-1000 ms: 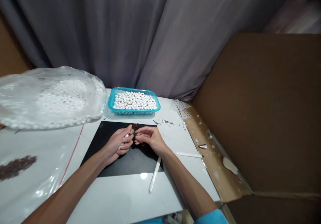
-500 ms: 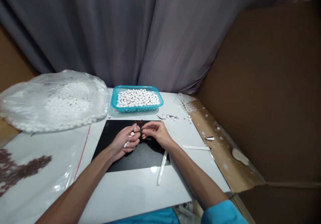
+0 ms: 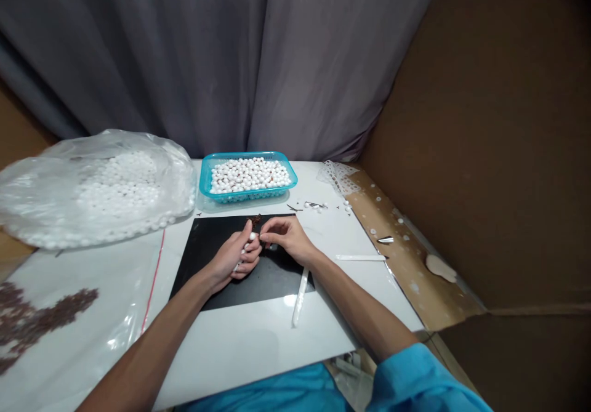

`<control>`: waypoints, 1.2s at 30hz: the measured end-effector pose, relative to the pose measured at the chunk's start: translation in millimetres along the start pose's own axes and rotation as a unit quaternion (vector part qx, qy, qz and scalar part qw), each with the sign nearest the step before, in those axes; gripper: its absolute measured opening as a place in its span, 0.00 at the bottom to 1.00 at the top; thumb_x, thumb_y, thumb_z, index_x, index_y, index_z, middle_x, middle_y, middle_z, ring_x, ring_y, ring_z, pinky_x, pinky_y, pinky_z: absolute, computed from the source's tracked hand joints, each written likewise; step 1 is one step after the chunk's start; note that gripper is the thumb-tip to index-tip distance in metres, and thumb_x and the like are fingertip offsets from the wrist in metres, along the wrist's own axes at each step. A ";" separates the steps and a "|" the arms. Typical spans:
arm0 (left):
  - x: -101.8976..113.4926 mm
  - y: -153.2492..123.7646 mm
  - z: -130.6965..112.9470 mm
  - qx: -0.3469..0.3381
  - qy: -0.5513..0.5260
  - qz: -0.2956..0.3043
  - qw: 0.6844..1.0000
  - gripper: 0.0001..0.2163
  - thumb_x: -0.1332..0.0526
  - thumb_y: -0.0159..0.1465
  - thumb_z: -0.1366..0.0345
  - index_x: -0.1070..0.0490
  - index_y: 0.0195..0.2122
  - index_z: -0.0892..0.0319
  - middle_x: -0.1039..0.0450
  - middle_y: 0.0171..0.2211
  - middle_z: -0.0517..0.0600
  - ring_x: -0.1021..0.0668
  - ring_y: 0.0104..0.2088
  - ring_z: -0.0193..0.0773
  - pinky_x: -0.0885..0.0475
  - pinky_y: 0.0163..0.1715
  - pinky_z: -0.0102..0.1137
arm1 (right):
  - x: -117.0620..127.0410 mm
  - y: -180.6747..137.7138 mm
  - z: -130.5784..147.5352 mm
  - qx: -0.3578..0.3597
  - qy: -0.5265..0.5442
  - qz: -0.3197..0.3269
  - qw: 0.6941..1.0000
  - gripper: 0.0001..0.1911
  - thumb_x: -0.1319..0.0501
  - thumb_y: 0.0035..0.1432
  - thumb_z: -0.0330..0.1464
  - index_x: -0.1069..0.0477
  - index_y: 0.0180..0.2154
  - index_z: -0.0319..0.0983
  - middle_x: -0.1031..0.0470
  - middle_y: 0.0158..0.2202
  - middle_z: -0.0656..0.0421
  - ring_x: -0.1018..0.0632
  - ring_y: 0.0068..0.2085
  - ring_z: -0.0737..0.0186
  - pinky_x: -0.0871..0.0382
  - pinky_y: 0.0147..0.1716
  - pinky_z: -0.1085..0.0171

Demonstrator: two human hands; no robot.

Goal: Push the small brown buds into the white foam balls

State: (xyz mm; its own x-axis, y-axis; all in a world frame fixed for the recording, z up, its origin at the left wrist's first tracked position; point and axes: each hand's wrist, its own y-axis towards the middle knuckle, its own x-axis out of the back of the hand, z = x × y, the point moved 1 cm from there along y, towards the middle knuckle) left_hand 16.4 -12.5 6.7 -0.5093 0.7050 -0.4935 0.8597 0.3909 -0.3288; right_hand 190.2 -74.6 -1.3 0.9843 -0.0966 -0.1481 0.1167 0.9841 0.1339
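Observation:
Both hands meet over a black mat [image 3: 207, 239] on the white table. My left hand [image 3: 235, 255] is curled around a few small white beads, one pinched at the fingertips. My right hand [image 3: 286, 234] pinches something tiny against that bead; I cannot make out what it is. A small pile of dark brown bits [image 3: 255, 220] lies on the mat just beyond the fingertips. A turquoise basket [image 3: 206, 182] full of white beads stands behind the mat.
A clear plastic bag of white beads [image 3: 96, 187] lies at the left, with a clear sheet [image 3: 69, 332] carrying brown bits [image 3: 32, 319] in front. White sticks [image 3: 299, 298] [image 3: 360, 257] lie by my right arm. Brown cardboard [image 3: 484, 153] walls the right side; a grey curtain hangs behind.
The view has shifted a little. My hands have stayed together over the mat, the left thumb now raised and the right fingertips closer to the bead.

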 end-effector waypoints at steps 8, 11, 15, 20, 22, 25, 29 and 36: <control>-1.2 0.4 1.4 0.012 0.034 -0.025 0.999 0.30 0.42 0.65 0.33 0.43 0.25 0.56 0.52 0.18 0.39 0.49 0.14 0.24 0.58 0.11 0.20 | -2.0 -1.1 -2.4 -0.017 -0.001 0.015 1.000 0.18 0.23 0.52 0.45 0.19 0.33 0.36 0.20 0.28 0.58 0.25 0.27 0.65 0.30 0.29 0.67; 1.4 1.4 2.9 0.016 0.035 -0.020 0.999 0.29 0.41 0.65 0.33 0.42 0.26 0.56 0.51 0.18 0.39 0.48 0.14 0.24 0.58 0.12 0.20 | -2.3 -1.8 -2.4 -0.025 0.001 0.016 1.000 0.19 0.23 0.52 0.45 0.19 0.33 0.36 0.20 0.29 0.58 0.25 0.27 0.66 0.30 0.29 0.67; 2.3 3.2 5.2 0.008 0.052 -0.036 0.998 0.29 0.41 0.65 0.34 0.42 0.26 0.56 0.51 0.18 0.39 0.48 0.14 0.24 0.59 0.12 0.20 | -1.9 -2.0 -4.6 -0.028 0.003 0.012 1.000 0.19 0.22 0.52 0.45 0.19 0.33 0.36 0.20 0.28 0.58 0.24 0.27 0.65 0.29 0.30 0.66; 0.1 4.2 6.9 0.002 0.077 -0.062 0.995 0.29 0.41 0.64 0.32 0.41 0.26 0.55 0.50 0.19 0.39 0.47 0.14 0.25 0.60 0.12 0.21 | -0.4 -1.4 -7.1 -0.024 0.003 0.007 1.000 0.18 0.22 0.51 0.44 0.19 0.32 0.35 0.20 0.28 0.58 0.25 0.27 0.66 0.31 0.29 0.67; -0.6 4.5 7.5 0.002 0.085 -0.066 0.994 0.30 0.42 0.63 0.31 0.42 0.27 0.55 0.50 0.19 0.39 0.47 0.14 0.25 0.59 0.12 0.21 | -0.1 -1.3 -8.0 -0.025 -0.001 0.005 1.000 0.18 0.22 0.52 0.44 0.19 0.32 0.36 0.20 0.28 0.58 0.25 0.27 0.66 0.31 0.29 0.67; -1.2 5.5 8.5 -0.002 0.092 -0.077 0.993 0.30 0.43 0.63 0.30 0.42 0.27 0.55 0.50 0.19 0.39 0.47 0.14 0.26 0.59 0.13 0.21 | -0.5 -1.0 -10.1 -0.026 -0.010 -0.003 1.000 0.19 0.22 0.51 0.45 0.19 0.33 0.36 0.21 0.27 0.59 0.25 0.26 0.66 0.31 0.29 0.67; -1.4 6.7 10.3 -0.007 0.098 -0.094 0.991 0.30 0.43 0.62 0.29 0.42 0.28 0.54 0.50 0.19 0.39 0.47 0.14 0.26 0.59 0.12 0.21 | -2.5 0.0 -14.2 -0.016 -0.021 -0.023 0.999 0.18 0.22 0.51 0.43 0.19 0.33 0.36 0.20 0.27 0.58 0.25 0.26 0.66 0.31 0.28 0.67; -2.7 7.4 11.8 -0.014 0.102 -0.108 0.989 0.31 0.44 0.63 0.29 0.43 0.27 0.54 0.50 0.19 0.39 0.47 0.14 0.26 0.58 0.12 0.21 | -5.7 1.7 -18.8 -0.013 -0.023 -0.042 0.999 0.17 0.21 0.51 0.42 0.19 0.33 0.36 0.20 0.28 0.58 0.25 0.27 0.66 0.30 0.28 0.67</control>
State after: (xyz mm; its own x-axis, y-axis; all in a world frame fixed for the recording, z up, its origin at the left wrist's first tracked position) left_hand 23.6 -18.5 -4.0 -0.6654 0.7066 -0.2408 0.7338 0.5601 -0.3844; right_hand 182.2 -69.6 -18.6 0.9762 -0.1853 -0.1130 0.1964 0.9757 0.0970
